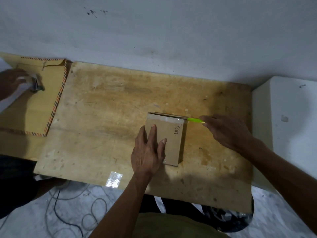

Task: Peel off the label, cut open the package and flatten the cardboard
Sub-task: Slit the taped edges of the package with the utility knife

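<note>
A small brown cardboard package (173,134) lies flat on the wooden board (106,109), with clear tape along its far edge and dark lettering on top. My left hand (147,152) presses flat on the package's near left part, fingers spread. My right hand (228,131) is to the package's right and holds a bright green cutter (194,120), whose tip touches the package's far right corner at the taped edge. A peeled piece of clear tape or label (114,178) is stuck at the board's near edge.
Another person's hand (12,79) at far left holds a small dark tool over a large brown envelope with striped edges (39,103). A white block (284,127) stands right of the board. Cables (72,206) lie on the floor below.
</note>
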Demonstrator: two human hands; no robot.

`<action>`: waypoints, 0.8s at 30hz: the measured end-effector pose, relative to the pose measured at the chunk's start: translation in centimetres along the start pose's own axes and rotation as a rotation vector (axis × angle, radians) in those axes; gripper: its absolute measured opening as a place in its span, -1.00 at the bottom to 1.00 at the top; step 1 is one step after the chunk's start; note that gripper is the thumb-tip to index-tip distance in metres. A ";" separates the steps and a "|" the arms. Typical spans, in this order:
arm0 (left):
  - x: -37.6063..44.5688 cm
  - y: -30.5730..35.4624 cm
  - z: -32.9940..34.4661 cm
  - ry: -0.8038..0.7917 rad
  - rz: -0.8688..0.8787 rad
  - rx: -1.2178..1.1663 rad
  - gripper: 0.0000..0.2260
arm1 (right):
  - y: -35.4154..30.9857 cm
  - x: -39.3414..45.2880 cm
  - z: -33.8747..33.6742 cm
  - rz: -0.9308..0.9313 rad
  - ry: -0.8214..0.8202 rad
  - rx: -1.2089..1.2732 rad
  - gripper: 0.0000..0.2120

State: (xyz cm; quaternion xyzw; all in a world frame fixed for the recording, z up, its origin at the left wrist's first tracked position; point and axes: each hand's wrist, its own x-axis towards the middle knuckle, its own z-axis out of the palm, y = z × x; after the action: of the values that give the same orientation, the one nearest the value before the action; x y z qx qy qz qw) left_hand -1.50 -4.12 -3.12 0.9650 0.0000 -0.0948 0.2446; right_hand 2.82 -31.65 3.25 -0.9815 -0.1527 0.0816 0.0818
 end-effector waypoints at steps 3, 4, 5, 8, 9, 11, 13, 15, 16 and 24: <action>0.0 0.0 -0.1 0.000 -0.002 0.000 -0.43 | 2.0 -1.3 0.4 0.085 -0.084 0.018 -0.69; 0.0 0.0 -0.2 0.001 -0.004 -0.001 -0.42 | 2.6 -1.9 0.6 0.114 -0.088 0.047 -0.70; -0.1 0.0 -0.2 0.003 -0.006 -0.004 -0.42 | 3.1 -2.5 0.9 0.146 -0.078 0.084 -0.70; -0.1 0.1 -0.1 0.004 0.000 -0.005 -0.42 | 3.0 -3.3 2.1 0.204 0.029 0.248 -0.72; -0.1 0.1 -0.1 0.000 0.001 -0.003 -0.42 | 2.4 -3.4 2.3 0.212 0.080 0.323 -0.72; -0.1 0.1 0.0 -0.010 0.001 0.003 -0.42 | 0.9 -3.6 2.8 0.274 0.157 0.492 -0.71; -0.1 0.0 -0.1 -0.026 -0.005 0.001 -0.43 | -1.1 -3.8 3.4 0.448 0.179 0.718 -0.69; 0.0 0.0 -0.2 -0.037 -0.010 -0.013 -0.45 | -3.5 -3.6 3.7 0.650 0.165 0.999 -0.69; 0.1 0.0 -0.3 -0.037 -0.011 -0.020 -0.45 | -4.9 -3.6 3.7 0.739 0.165 1.136 -0.70; 1.4 0.6 -2.2 -0.049 0.032 -0.058 -0.38 | -13.2 -5.7 6.0 0.975 0.174 1.355 -0.80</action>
State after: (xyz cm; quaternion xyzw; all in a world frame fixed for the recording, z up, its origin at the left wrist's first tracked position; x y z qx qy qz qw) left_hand 0.28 -3.70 -1.19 0.9548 -0.0185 -0.1144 0.2738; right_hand -7.44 -20.23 0.66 -0.6787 0.3776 0.1057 0.6209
